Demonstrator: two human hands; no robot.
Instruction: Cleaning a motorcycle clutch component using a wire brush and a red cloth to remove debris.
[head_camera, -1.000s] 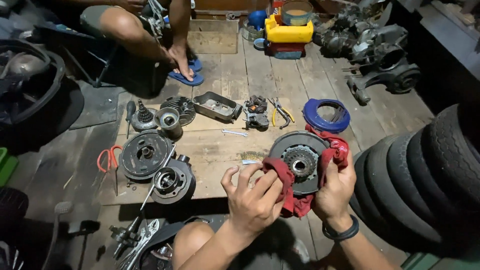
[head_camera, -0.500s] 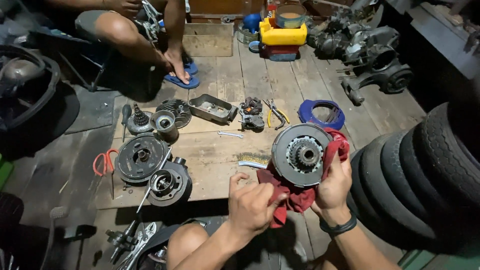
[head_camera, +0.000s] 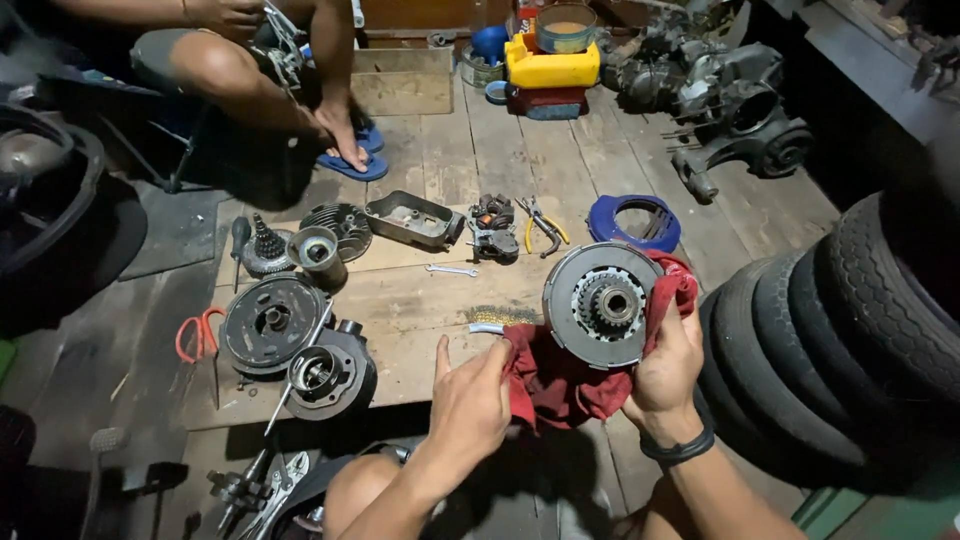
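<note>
Two hands: both work on one round metal part over a wooden floor.
Right hand (head_camera: 672, 372): grip clamped on the clutch (head_camera: 603, 304) through a red rag (head_camera: 560, 385), fingers wrapped behind the disc's rim at its 4 o'clock edge, a dark band on the wrist.
Left hand (head_camera: 470, 400): grip closed on the rag at the disc's 8 o'clock side, index finger sticking up.
Clutch: a grey disc with a toothed hub in its middle, held tilted up toward the camera, at 3 o'clock from the floor's parts and just beside the tyres (head_camera: 850, 330).
Rag: bunched under and behind the disc, one fold showing past its 2 o'clock rim.
Floor (head_camera: 450, 300): a pale board carries the loose parts.
Parts at 9 o'clock of the disc: a round cover plate (head_camera: 272, 325) touching a cylinder (head_camera: 328, 375), red scissors (head_camera: 198, 335) further left.
Parts at 11 o'clock: a finned head (head_camera: 340, 228), a grey tray (head_camera: 413, 220), a small spanner (head_camera: 450, 270), yellow-handled pliers (head_camera: 543, 226).
At 12 o'clock: a blue ring (head_camera: 633, 222).
Far side: another person's foot (head_camera: 343, 140) in a blue sandal, and a yellow box (head_camera: 553, 62).
</note>
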